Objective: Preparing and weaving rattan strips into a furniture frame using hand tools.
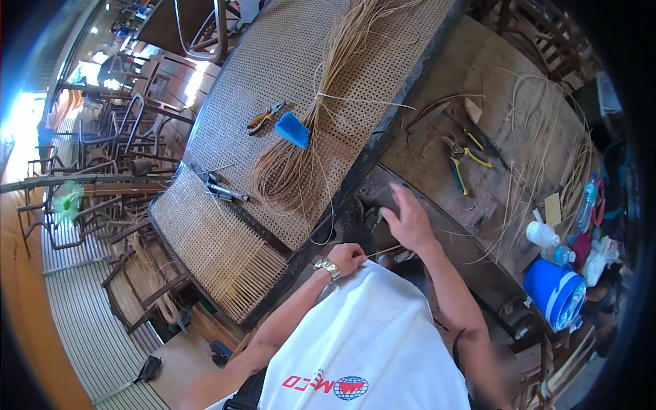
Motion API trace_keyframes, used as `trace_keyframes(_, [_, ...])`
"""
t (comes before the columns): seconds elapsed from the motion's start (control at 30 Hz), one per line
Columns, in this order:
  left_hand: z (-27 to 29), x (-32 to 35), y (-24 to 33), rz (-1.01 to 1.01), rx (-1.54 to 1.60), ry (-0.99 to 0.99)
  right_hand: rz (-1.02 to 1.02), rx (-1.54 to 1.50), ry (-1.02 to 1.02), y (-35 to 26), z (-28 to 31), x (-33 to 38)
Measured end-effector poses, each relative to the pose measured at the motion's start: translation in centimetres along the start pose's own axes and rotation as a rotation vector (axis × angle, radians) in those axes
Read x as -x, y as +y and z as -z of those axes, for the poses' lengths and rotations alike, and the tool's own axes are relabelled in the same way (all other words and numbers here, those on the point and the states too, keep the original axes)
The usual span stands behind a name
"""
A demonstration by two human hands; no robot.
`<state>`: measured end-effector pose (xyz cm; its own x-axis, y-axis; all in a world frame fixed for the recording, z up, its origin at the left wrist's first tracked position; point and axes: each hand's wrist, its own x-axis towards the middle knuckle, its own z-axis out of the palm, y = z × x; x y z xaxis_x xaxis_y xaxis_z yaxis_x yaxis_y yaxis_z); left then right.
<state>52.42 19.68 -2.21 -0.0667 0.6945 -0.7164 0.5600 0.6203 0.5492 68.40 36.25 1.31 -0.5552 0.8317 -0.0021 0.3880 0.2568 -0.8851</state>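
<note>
My left hand (348, 259), with a metal watch on its wrist, is closed in front of my white shirt. Its fingers pinch a thin tan cane strand (384, 252) that runs off toward the right. My right hand (410, 220) is raised over the table's near edge, fingers apart, holding nothing. Left of my hands lies a dark-framed panel of woven cane (212, 239), with loose parallel strands at its near end. Beyond it, a tied bundle of cane strands (290, 174) rests on a large cane mesh sheet (239, 75). A blue block (292, 130) sits against the bundle.
Orange-handled pliers (265, 118) and a metal tool (222, 190) lie on the mesh. The wooden table (471, 89) on the right holds pruning shears (463, 164) and loose cane strands (540, 143). A blue jug (553, 294) and bottles (588, 205) stand far right; metal frames (130, 130) crowd the left.
</note>
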Motion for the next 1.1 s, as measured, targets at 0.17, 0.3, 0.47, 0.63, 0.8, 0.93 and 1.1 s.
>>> trace_keyframes(0.17, [0.3,-0.2,-2.4,-0.066,0.176,0.047,0.430,0.094,0.022,-8.6,-6.0,-10.8])
trace_keyframes(0.3, [-0.1,-1.2,-3.4,-0.186,0.166,-0.054,0.331,0.430,-0.085,-11.8,-10.9,-17.8])
trace_keyframes(0.47, [-0.8,-2.2,-5.9,-0.213,0.451,-0.207,0.401,0.642,-0.117,-6.6,-19.2,-25.8])
trace_keyframes(0.63, [-0.8,-4.0,-6.7,0.071,1.066,-0.190,0.102,0.023,0.023,-9.9,-11.3,-20.3])
trace_keyframes(0.8, [1.7,-4.1,-1.8,0.047,1.354,-0.178,-0.368,-0.894,0.074,-2.4,-0.5,-4.0])
trace_keyframes(0.93, [1.1,-2.5,5.1,-0.007,1.264,-0.401,-0.690,-1.560,0.300,5.9,2.3,11.8])
trace_keyframes(1.1, [-7.8,-0.9,10.8,-0.040,0.851,-0.636,-0.542,-1.575,0.443,-0.7,1.6,21.6])
